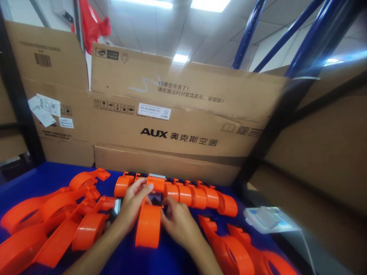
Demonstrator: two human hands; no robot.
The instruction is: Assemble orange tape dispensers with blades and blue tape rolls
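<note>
My left hand is closed on an orange tape dispenser, thumb across its upper part. A serrated metal blade shows at the dispenser's top end, and a dark part sits in its middle. Fingers of my right hand are curled in against the dispenser's right side; their tips are partly hidden. Behind both hands, a row of orange tape dispensers stands along the back of the blue surface.
More orange dispensers lie piled at the left, and others lie at the front right. A clear plastic case with a white cable is at the right. Behind stands a cardboard wall, framed by dark rack posts.
</note>
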